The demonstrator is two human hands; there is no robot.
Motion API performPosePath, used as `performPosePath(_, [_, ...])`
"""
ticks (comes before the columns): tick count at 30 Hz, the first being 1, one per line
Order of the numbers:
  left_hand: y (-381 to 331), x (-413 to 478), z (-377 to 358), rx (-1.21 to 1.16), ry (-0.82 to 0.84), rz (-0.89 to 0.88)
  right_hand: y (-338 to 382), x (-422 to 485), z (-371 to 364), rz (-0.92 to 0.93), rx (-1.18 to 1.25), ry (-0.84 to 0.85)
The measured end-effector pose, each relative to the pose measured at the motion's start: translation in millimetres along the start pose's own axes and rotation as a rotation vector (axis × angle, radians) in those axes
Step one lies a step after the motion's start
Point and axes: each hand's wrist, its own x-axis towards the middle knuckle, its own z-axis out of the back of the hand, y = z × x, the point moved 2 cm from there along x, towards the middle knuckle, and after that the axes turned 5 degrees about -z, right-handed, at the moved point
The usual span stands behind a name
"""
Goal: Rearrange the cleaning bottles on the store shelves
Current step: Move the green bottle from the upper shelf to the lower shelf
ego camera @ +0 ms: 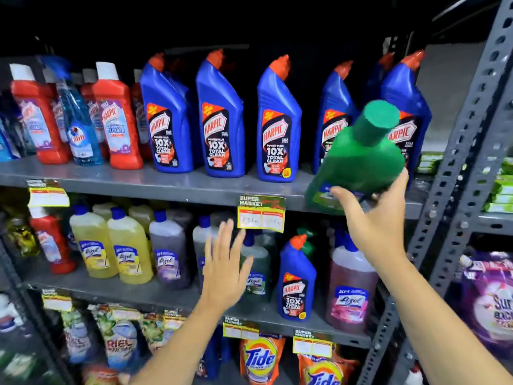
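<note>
Nearest to us, two bare arms reach up into the shelving. The left hand (224,269) is flat and empty, fingers spread, hovering in front of the middle shelf (155,294), right before a dark green Lizol bottle (256,269) — whether it touches anything I can't tell. The right hand (373,215) is higher, fingers wrapped around the lower body of a green bottle (358,159), which is tilted, its green cap (379,120) leaning toward us, in the air in front of the right end of the top shelf (166,183). So that bottle is mid-move, not parked anywhere yet.

On the middle shelf just beyond: yellow Lizol bottles (111,245) on the left, a purple one (168,254), and a pink one (351,290) on the right. Between the dark green and the pink stands a lone blue Harpic bottle (295,282) — looks like a stray, by my reckoning, and likely work left to do.

Farther back, the top shelf looks tidier: a row of blue Harpic bottles (219,123) standing upright, red Harpic bottles (118,118) to the left, with a blue spray bottle (76,118) mixed among them.

My read: the sorting is partway along, one bottle in hand and needing a home.
</note>
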Motion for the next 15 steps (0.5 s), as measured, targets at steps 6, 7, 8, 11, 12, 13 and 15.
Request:
performPosePath(6, [40.4, -107.1, -53.4, 0.018, 0.567, -0.047, -57.4, -91.5, -30.0, -0.189, -0.008, 0.196])
performPosePath(7, [49.0, -116.4, -57.3, 0.039, 0.632, -0.081, -74.5, -105.5, -41.0, -0.247, -0.015, 0.227])
performPosePath(8, [57.3, -123.6, -62.0, 0.047, 0.685, -0.110, -91.5, -118.6, -52.1, -0.303, -0.023, 0.251])
performPosePath(11, [76.4, -134.1, -73.7, 0.005, 0.859, -0.086, -135.9, -150.3, -84.4, -0.436, -0.055, 0.322])
performPosePath(12, [83.4, -136.1, -77.8, -0.004, 0.879, -0.071, -148.3, -158.2, -94.1, -0.471, -0.069, 0.339])
performPosePath(13, [88.9, -139.0, -80.4, -0.013, 0.868, -0.081, -159.6, -164.5, -102.7, -0.498, -0.086, 0.350])
performPosePath(15, [94.9, -144.9, -85.6, 0.011, 0.877, -0.105, -178.9, -171.5, -115.5, -0.542, -0.126, 0.376])
